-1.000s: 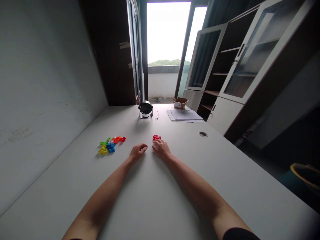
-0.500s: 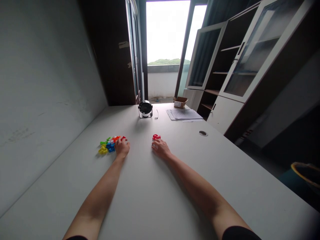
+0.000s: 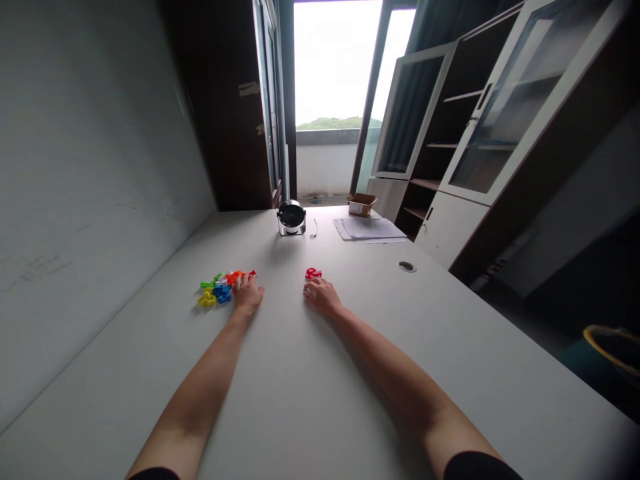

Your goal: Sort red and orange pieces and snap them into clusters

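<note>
1. Containers: a small cardboard box [image 3: 361,205] is sitting open at the far end of the table [image 3: 310,407], its contents hidden from this angle. A bin [image 3: 607,350] with a yellow rim is standing on the floor beyond the table's right edge, its inside too dark to read.
2. Task items: a pile of colored plastic pieces [image 3: 219,289] is lying left of center on the table. A separate red piece [image 3: 313,273] is lying apart from it, toward the right.
3. Left grip [image 3: 247,295]: the arm is reaching forward, with the hand lying over the pile's right end and touching it. Whether it has hold of a piece, I cannot tell.
4. Right grip [image 3: 323,297]: the arm is extending forward, with the hand resting on the table just short of the red piece. The fingers are curling loosely, holding nothing.
5. Edges and room: the table's left side is meeting a wall [image 3: 100,200], and open tabletop is stretching between the hands and toward the near right. Papers [image 3: 367,230] and a round black device [image 3: 291,218] are occupying the far end.
</note>
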